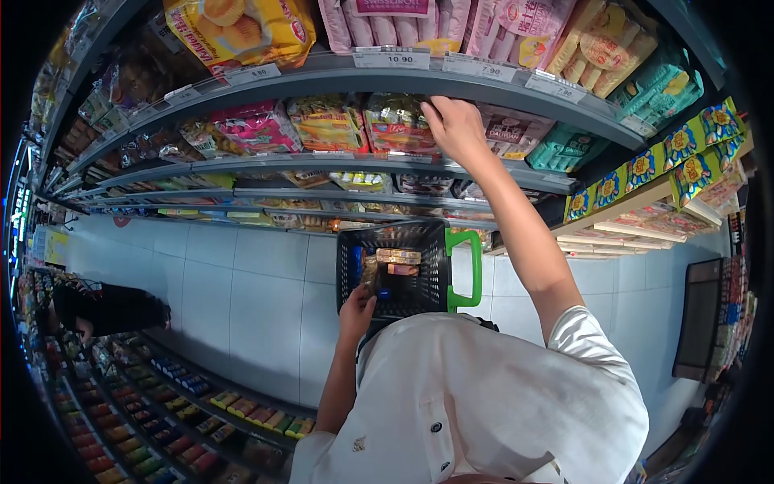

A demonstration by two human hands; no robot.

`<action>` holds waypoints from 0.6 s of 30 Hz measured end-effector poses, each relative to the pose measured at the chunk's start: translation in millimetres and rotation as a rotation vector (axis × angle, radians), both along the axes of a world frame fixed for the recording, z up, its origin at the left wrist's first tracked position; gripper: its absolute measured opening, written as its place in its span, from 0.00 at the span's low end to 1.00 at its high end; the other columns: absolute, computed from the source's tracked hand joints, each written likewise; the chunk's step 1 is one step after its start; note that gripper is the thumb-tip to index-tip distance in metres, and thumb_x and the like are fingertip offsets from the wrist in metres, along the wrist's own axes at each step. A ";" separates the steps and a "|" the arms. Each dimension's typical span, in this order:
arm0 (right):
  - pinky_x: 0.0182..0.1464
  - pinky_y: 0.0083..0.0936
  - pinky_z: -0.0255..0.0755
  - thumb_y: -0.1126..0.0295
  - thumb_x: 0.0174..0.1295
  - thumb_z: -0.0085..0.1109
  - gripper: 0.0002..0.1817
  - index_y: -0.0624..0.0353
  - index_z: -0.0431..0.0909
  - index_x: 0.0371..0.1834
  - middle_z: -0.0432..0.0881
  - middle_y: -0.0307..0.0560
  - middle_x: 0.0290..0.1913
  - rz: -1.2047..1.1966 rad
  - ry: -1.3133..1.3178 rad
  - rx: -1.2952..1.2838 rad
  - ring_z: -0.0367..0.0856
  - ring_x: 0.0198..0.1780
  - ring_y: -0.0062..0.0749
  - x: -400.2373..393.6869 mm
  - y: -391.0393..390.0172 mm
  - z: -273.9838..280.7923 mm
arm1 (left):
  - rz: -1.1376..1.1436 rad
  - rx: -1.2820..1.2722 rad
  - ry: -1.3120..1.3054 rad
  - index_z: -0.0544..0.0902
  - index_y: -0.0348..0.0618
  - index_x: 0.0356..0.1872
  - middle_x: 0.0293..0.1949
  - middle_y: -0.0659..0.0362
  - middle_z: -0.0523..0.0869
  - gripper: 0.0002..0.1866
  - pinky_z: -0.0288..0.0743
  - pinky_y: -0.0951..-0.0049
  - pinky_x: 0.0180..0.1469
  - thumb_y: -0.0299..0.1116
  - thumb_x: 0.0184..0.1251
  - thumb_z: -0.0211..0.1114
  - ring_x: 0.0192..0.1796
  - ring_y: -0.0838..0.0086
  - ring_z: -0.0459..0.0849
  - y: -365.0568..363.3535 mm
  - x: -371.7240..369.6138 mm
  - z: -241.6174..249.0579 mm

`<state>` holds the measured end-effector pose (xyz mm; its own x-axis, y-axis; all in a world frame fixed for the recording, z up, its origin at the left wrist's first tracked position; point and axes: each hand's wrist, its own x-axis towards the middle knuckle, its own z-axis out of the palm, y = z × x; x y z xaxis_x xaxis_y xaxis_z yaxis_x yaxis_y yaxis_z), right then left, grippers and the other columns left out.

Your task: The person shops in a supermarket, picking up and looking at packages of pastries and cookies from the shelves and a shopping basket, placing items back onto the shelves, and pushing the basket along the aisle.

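Observation:
Over the second shelf, my right hand (456, 127) reaches in with bent fingers closed at the upper right edge of a red and yellow package (397, 125). Brown packages (516, 129) stand just to its right. Lower down, my left hand (357, 313) is at the left side of a black basket with a green handle (465, 302), its fingers closed on a brown and gold package (369, 273). Inside the basket lie light boxes (398, 256) and a small blue item (384, 294).
Long shelves (322, 68) with bagged snacks and price tags curve across the top. Green hanging packs (672, 155) line a rack at the right. A person in dark clothes (113, 309) is at the left, near lower shelves of colourful packs (173, 403). A dark bin (698, 319) stands at the right.

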<state>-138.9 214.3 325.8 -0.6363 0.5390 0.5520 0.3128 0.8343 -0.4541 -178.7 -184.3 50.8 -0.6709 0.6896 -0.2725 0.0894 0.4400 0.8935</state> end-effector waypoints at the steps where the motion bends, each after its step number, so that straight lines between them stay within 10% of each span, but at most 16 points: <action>1: 0.54 0.44 0.74 0.71 0.66 0.60 0.12 0.61 0.82 0.51 0.85 0.58 0.50 0.021 0.055 0.032 0.81 0.50 0.62 6.4 -4.1 -1.5 | -0.022 -0.005 -0.011 0.73 0.33 0.65 0.53 0.47 0.85 0.26 0.81 0.71 0.51 0.31 0.69 0.68 0.49 0.67 0.88 1.4 0.5 -1.9; 18: 0.69 0.47 0.65 0.66 0.62 0.65 0.22 0.62 0.79 0.58 0.77 0.59 0.66 -0.091 -0.223 -0.234 0.70 0.68 0.59 181.5 -105.2 -186.4 | -0.050 -0.133 -0.013 0.77 0.35 0.63 0.51 0.49 0.88 0.25 0.82 0.72 0.49 0.33 0.67 0.70 0.47 0.69 0.89 -14.7 16.8 -16.5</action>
